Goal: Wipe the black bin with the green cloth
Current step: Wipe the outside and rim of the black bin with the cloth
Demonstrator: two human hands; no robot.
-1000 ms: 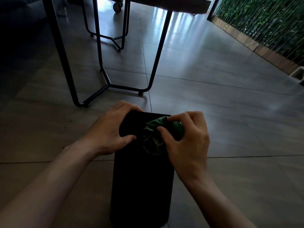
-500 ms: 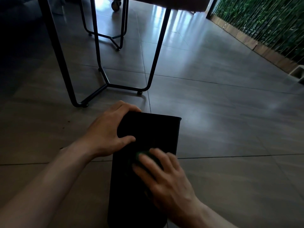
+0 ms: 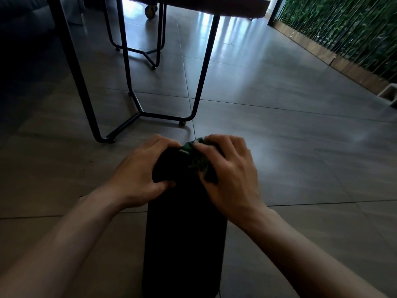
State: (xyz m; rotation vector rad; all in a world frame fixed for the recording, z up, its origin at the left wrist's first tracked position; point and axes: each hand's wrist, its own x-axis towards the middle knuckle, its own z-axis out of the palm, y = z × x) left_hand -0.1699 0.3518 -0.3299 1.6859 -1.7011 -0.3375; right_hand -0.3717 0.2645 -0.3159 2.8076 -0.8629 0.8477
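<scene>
Right hand (image 3: 229,177) moved up bin (image 3: 184,233) (cloth (image 3: 196,157) under fingers).

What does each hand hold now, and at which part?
The right hand grips the bunched green cloth against the black bin's far end. The left hand holds that end's left corner.

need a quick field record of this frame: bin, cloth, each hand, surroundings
bin: black bin lying on the tiled floor, long side up
cloth: green cloth bunched at the bin's far end
left hand: left hand grips the far left corner of the bin, thumb on the upper face
right hand: right hand holds the cloth against the bin, fingers curled over it
surroundings: black table legs beyond the bin; green plant wall far right
</scene>
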